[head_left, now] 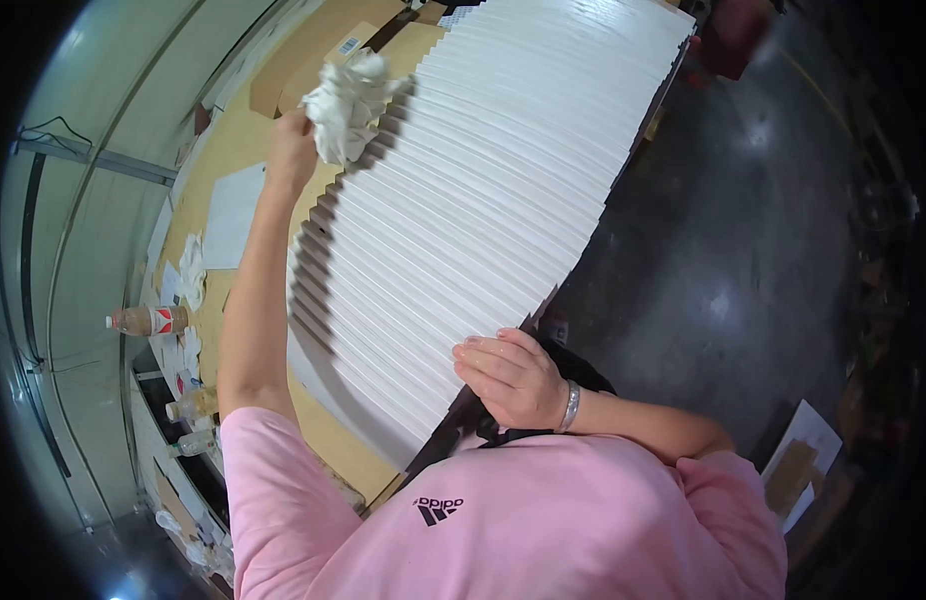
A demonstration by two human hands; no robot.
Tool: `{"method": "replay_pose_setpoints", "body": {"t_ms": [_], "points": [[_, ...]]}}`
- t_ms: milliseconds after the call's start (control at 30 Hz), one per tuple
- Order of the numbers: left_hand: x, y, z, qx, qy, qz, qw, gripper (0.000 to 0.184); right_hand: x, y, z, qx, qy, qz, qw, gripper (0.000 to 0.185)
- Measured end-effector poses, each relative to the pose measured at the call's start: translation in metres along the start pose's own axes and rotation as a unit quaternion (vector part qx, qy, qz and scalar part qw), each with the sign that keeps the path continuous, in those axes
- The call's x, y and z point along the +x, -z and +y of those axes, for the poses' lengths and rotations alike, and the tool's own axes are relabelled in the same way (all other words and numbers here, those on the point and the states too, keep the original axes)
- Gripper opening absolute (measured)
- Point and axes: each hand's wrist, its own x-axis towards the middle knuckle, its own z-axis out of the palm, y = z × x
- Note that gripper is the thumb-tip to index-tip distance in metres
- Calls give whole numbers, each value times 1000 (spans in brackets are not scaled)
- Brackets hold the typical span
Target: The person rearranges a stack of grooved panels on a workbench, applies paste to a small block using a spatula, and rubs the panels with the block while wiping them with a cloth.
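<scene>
A large white pleated sheet (483,190) lies across the tan table (238,130), its ridges side by side. My left hand (293,150) is closed on a crumpled white cloth (348,105) at the sheet's left edge, near the top. Down at the lower right edge, my right hand (513,380) rests on the pleats with its fingers stretched out together and nothing held. A bracelet circles that wrist.
Cardboard (293,65) lies at the top left, and a white paper (233,215) below it. Along the left side are a labelled bottle (148,321), smaller bottles (193,404) and a second cloth (192,270). Dark floor (723,230) shows on the right.
</scene>
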Motion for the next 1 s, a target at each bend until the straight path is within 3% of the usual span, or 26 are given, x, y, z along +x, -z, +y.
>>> {"method": "replay_pose_setpoints", "body": {"t_ms": [67,133,167,233,300,367,400,467,533,600,633,667,700,733,800,867,900,1000], "points": [[-4,14,39,96,11,30,995,16,1,-1,4,0,9,9,1000,23],[-21,1,95,129,-185,66,972,19,1,0,3,6,15,8,1000,23],[-23,-2,98,77,-121,-11,990,20,4,1,4,8,17,6,1000,22],[-23,-8,119,-97,33,-12,995,25,8,3,7,12,24,5,1000,22],[-19,-25,147,-168,45,-7,985,36,7,4,9,22,34,0,999,21],[-14,-49,174,-140,-85,8,987,47,9,11,12,65,30,-3,997,20],[-11,-56,168,-26,-143,-73,987,49,11,18,15,86,28,-5,996,20],[2,-62,134,90,-204,-30,974,44,22,38,27,36,15,39,998,20],[9,-33,126,-55,-2,-25,998,43,30,56,47,-9,-3,60,998,26],[11,-28,144,-162,13,12,987,43,37,71,64,-38,-37,53,997,24],[-8,-38,180,-199,-71,45,976,43,37,71,69,-32,-47,43,997,25],[-31,-39,221,-272,68,-96,955,47,34,70,74,-23,-55,27,998,25],[-49,-55,242,-93,-197,-78,973,59,29,70,81,-13,-60,10,998,26],[-56,-66,251,-85,-305,-224,922,56,15,66,85,-18,-60,-35,997,28],[-49,-70,225,-14,-284,-225,932,61,10,58,87,4,-76,4,997,29],[-29,-69,143,-71,-134,-73,986,56,21,66,89,-27,-46,0,999,29],[-12,-58,99,38,-149,-6,988,54,19,63,90,-28,-47,9,998,32],[14,3,52,130,87,-7,988,55,18,62,90,-21,-41,14,999,30]]}}
